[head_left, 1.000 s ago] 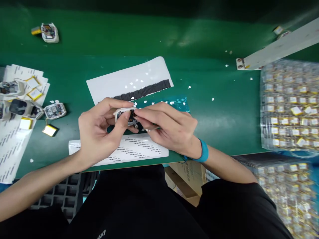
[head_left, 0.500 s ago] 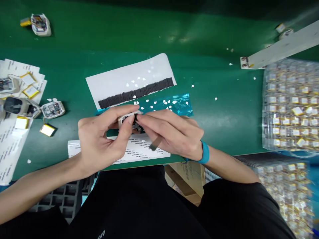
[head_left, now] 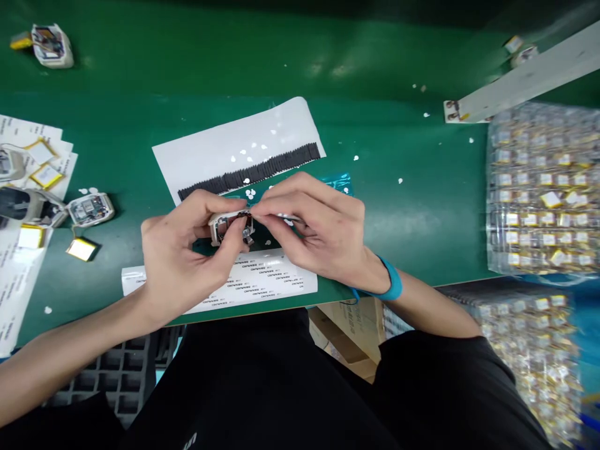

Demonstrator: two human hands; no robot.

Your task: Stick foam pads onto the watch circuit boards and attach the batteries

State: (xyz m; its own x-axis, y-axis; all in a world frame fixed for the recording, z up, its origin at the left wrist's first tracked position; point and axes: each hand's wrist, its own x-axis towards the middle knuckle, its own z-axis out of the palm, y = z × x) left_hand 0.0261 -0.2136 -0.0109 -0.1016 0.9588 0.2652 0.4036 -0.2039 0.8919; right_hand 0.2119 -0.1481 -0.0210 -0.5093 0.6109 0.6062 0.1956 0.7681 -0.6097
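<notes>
My left hand (head_left: 197,250) is closed around a small white watch housing (head_left: 216,230), gripping it between thumb and fingers. Its open side faces up, with a copper-brown inside and small electronic parts showing; the thumb covers some of them. My right hand (head_left: 314,228) meets the housing's upper right edge with its thumb and index fingertips pinched together. A slim metal tool, apparently tweezers (head_left: 291,218), lies across that hand under the curled fingers; its tip is hidden. Just beyond the hands, a row of black foam strips (head_left: 262,170) lies on a white backing sheet (head_left: 225,144).
Below the hands is a printed white strip (head_left: 267,275). White round stickers dot the green table (head_left: 394,231) and blue film (head_left: 340,182). At left are an open housing (head_left: 91,209) and batteries (head_left: 81,249); at right, a metal bar (head_left: 529,72) and clear battery trays (head_left: 539,187).
My right hand has shifted up a little and turned, its fingertips now at the housing's top edge. More of the housing's inside shows. The whole view has shifted slightly.
</notes>
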